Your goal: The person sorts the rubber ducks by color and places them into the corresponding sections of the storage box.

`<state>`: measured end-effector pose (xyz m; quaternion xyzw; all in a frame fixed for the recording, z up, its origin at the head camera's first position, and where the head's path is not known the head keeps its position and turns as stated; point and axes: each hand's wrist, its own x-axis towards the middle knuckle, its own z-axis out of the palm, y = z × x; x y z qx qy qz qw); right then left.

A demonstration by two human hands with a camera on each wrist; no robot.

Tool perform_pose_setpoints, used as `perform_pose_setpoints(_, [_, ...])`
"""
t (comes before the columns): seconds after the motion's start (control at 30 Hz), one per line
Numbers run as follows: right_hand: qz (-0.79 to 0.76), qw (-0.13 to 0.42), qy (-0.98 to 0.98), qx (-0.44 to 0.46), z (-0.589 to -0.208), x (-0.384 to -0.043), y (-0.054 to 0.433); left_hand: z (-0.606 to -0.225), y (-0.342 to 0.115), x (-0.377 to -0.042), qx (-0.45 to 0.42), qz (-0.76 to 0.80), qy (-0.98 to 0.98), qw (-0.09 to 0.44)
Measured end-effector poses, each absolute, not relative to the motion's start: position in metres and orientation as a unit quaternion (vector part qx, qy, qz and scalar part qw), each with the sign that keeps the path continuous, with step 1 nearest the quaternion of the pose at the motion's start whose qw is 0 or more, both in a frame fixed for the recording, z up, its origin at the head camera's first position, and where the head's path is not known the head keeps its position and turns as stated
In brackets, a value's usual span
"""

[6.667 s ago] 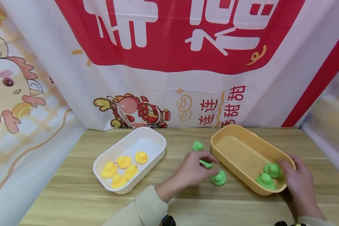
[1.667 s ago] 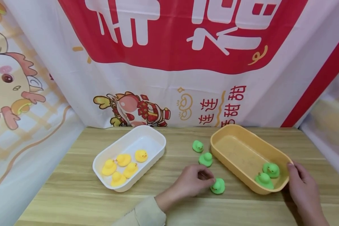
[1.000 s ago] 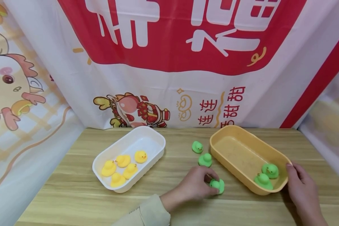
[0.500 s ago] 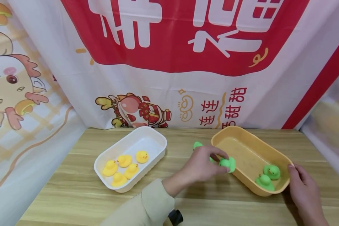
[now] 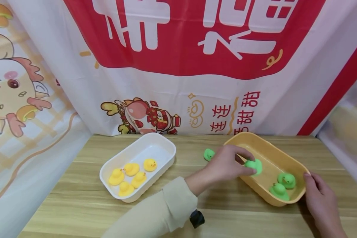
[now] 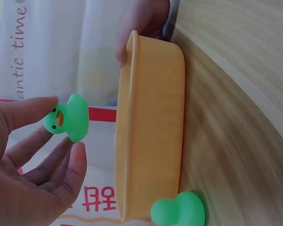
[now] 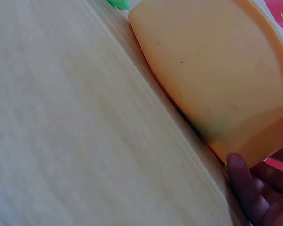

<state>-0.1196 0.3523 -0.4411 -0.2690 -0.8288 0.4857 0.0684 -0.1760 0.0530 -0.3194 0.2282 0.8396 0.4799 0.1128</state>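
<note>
A green rubber duck (image 5: 255,166) is pinched between the thumb and fingertips of my left hand (image 5: 226,163), over the left part of the orange tub (image 5: 281,158). The left wrist view shows this duck clear of the tub's rim, its beak toward the camera. With thumb at the rim, my right hand (image 5: 322,200) grips the tub's right end. Two green ducks (image 5: 286,180) sit inside that end. On the table left of the tub is another green duck (image 5: 208,154). One more green duck (image 6: 179,211) shows beside the tub in the left wrist view; my left hand hides it in the head view.
A white tub (image 5: 160,145) holding several yellow ducks (image 5: 131,169) stands on the left of the wooden table (image 5: 86,191). Behind the table hangs a printed cloth (image 5: 178,86). A small black object (image 5: 197,218) sits at my left sleeve.
My left hand has taken hold of the nearest green duck on the table, lifted it and carried it right, over the orange tub. The right hand keeps its place at the tub's end.
</note>
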Motion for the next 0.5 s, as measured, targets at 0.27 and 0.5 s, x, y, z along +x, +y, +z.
perform_pose_setpoints(0.27, [0.479, 0.068, -0.827, -0.287, -0.44, -0.118, 0.353, -0.336, 0.092, -0.186, 0.238, 0.453, 0.848, 0.14])
perform_pose_setpoints(0.5, [0.476, 0.081, -0.826, -0.292, -0.44, -0.121, 0.352, -0.355, 0.12, -0.194, 0.262, 0.38, 0.872, 0.164])
